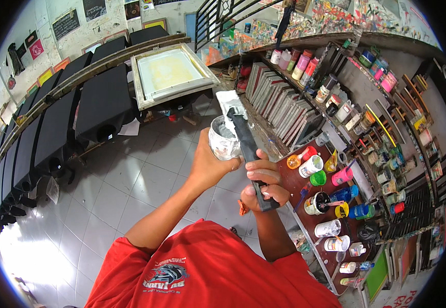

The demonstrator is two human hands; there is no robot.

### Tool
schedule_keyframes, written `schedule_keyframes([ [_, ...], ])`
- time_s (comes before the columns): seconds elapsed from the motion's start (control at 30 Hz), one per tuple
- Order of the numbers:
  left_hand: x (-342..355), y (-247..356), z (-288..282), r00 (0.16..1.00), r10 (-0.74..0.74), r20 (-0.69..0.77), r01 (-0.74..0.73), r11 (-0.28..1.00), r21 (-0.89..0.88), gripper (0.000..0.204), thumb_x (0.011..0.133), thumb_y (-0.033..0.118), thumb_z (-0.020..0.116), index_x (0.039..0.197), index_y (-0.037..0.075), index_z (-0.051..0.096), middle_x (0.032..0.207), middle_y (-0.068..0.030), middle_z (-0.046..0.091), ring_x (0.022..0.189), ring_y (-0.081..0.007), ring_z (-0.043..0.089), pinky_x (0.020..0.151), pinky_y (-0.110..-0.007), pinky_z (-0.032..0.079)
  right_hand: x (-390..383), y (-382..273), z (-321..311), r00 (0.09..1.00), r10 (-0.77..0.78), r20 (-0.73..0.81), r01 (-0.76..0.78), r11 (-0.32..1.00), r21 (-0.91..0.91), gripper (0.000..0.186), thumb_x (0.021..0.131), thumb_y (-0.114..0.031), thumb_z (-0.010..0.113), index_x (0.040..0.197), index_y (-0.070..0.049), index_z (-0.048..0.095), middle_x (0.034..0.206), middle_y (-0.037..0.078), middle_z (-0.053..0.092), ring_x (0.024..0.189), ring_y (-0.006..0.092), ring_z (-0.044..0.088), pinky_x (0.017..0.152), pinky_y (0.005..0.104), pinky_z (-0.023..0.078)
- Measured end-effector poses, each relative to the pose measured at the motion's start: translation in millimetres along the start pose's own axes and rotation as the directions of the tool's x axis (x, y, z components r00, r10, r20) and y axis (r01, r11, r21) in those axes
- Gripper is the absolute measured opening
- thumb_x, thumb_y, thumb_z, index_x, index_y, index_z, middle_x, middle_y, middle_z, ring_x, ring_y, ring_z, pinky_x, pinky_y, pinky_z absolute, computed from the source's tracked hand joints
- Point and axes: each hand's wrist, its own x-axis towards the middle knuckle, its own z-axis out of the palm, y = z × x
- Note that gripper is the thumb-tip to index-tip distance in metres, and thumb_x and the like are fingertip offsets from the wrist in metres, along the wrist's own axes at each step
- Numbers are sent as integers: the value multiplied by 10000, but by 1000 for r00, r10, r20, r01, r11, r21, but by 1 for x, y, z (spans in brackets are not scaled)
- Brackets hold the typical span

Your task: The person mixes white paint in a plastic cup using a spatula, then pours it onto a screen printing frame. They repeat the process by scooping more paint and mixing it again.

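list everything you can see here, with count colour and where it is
ink tub: one, white smeared grey, held up at centre
squeegee: one, long black bar with a pale grey-coated blade end, resting over the tub
screen frame: one, pale frame with yellowish mesh, lying on the print stations upper centre
print platens: a long row, black, curving along the left
stacked screens: many, grey-edged, standing under the shelf right of centre
paint jars and bottles: many, mixed colours, on the brown table at right
floor: grey tiles, centre left
red shirt: one, bottom centre
left hand: grips the tub
right hand: grips the squeegee
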Motion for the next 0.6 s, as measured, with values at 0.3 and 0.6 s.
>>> schedule_keyframes([
  [0.3, -1, -12, -3, 998, 1, -58, 8, 988, 156, 782, 587, 153, 805, 1249, 1, 417, 1071, -170, 614, 991, -262, 623, 860, -361, 500, -13, -24, -4, 999, 29, 24, -28, 999, -22, 385, 875, -116, 701, 1005, -146, 340, 996, 84, 624, 914, 283, 659, 970, 554, 481],
  [0.6, -4, -26, -5, 994, 22, -105, -1, 981, 192, 733, 597, 152, 811, 1209, 5, 437, 1070, -185, 619, 992, -294, 628, 863, -375, 497, -18, -59, -26, 991, 73, 109, -70, 997, -32, 386, 895, -139, 685, 1007, -150, 316, 990, 76, 614, 915, 278, 659, 953, 552, 491],
])
